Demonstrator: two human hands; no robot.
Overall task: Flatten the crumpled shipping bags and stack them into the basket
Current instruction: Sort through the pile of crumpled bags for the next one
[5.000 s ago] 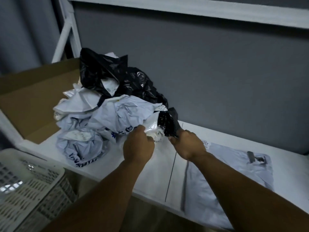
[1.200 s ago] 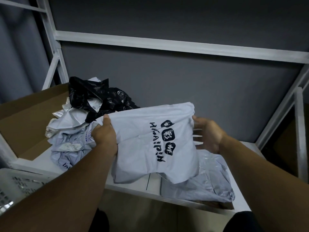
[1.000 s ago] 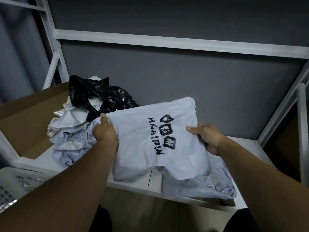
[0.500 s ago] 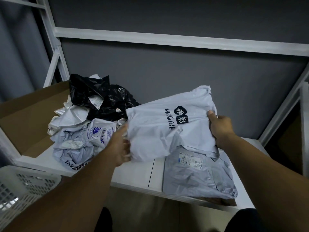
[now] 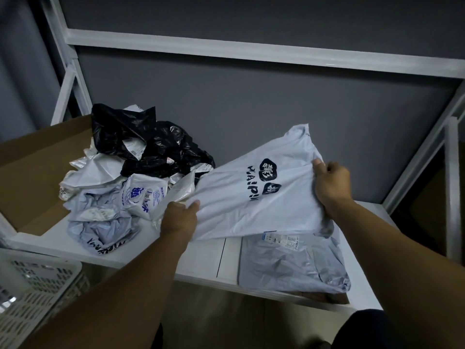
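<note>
I hold a white shipping bag (image 5: 241, 197) with black print stretched between both hands above the white shelf (image 5: 201, 263). My left hand (image 5: 180, 217) grips its near left corner and my right hand (image 5: 332, 182) pinches its right edge. Under it, a flattened grey bag (image 5: 289, 268) with a label lies on the shelf's right side. A heap of crumpled white, grey and black bags (image 5: 125, 177) sits at the left. The white perforated basket (image 5: 32, 285) shows at the bottom left, below the shelf.
A brown cardboard box (image 5: 32, 172) stands open at the left end of the shelf, behind the heap. White shelf posts (image 5: 453, 185) and a crossbar (image 5: 251, 50) frame the grey back wall. More cardboard shows at the far right.
The white bag has swung down to the right, lying flatter and lower over the grey bag. My left hand slid right along its near edge; my right hand keeps its hold on the right edge.
</note>
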